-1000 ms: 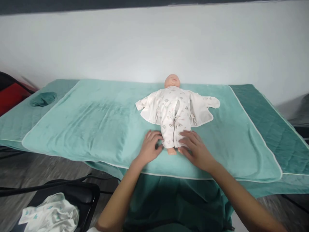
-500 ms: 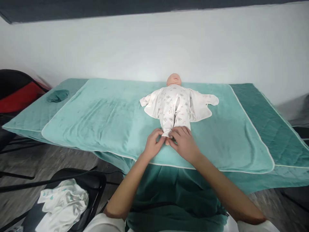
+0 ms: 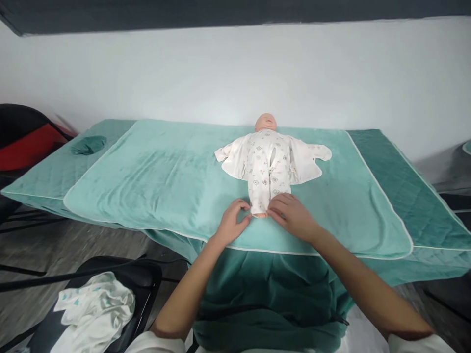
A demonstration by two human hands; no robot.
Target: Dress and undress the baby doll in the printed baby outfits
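A baby doll [image 3: 268, 164] in a white printed romper lies on its back on a teal towel [image 3: 165, 181], head [image 3: 265, 122] toward the wall. The romper's top flaps lie spread to both sides. My left hand [image 3: 231, 224] is curled at the cuff of the doll's left-side leg, thumb and forefinger pinching by the foot [image 3: 260, 214]. My right hand [image 3: 293, 215] rests over the other cuff with fingers together, hiding that foot.
The towel covers a green padded table [image 3: 412, 171] with a face hole [image 3: 88, 145] at its left end. A black chair [image 3: 136, 284] at lower left holds a crumpled white garment [image 3: 93, 311]. A red and black seat [image 3: 25, 144] stands far left.
Both hands closed in on one leg cuff half a second ago; now they sit slightly apart, one at each cuff. The romper legs look pulled straighter.
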